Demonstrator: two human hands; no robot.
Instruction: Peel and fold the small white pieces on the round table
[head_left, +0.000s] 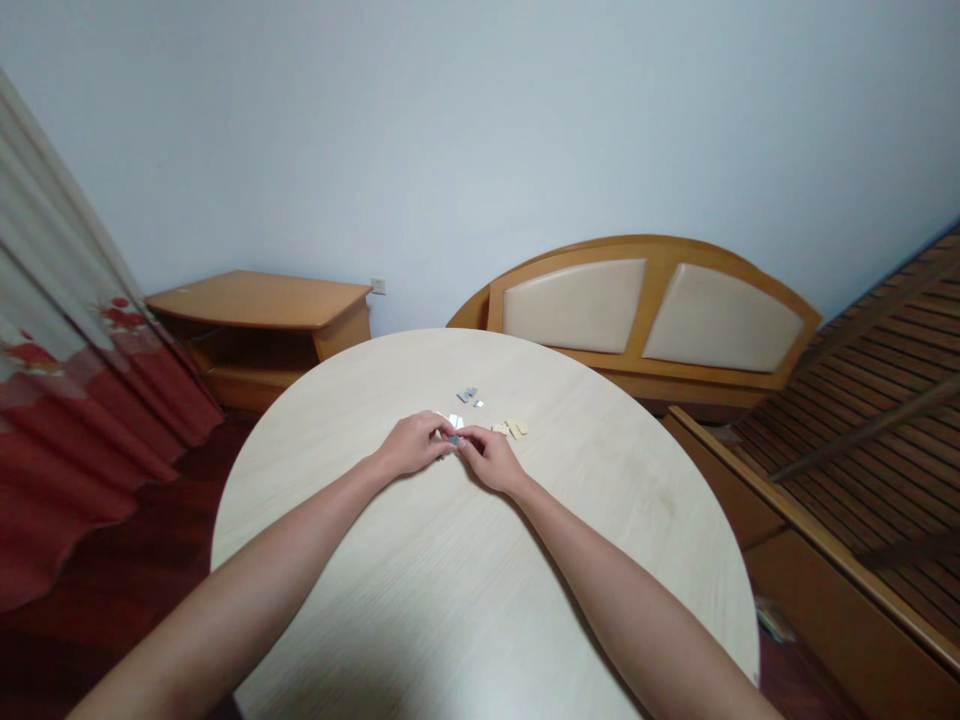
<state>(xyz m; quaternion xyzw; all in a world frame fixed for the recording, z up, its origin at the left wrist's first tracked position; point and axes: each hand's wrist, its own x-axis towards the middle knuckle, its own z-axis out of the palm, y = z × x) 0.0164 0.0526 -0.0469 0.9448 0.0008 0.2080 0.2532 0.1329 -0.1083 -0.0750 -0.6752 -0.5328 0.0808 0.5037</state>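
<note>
Both hands meet near the middle of a round pale table (360, 560). My left hand (414, 443) and my right hand (489, 455) pinch a small grey-blue flat piece (454, 440) between their fingertips. Just beyond the fingers lie white or shiny flat pieces (456, 421), partly covered by the hands. Several small pale yellow pieces (517, 428) rest beside my right hand. Farther back is a loose group of small grey pieces (467, 395). The pieces are too small to name their kind.
A wooden cabinet (277, 298) stands behind the table on the left, near a red and white curtain (90, 400). A wooden headboard (645, 250) with cream panels leans by the wall. Brown slats (892, 400) and a long wooden board (825, 590) are at the right.
</note>
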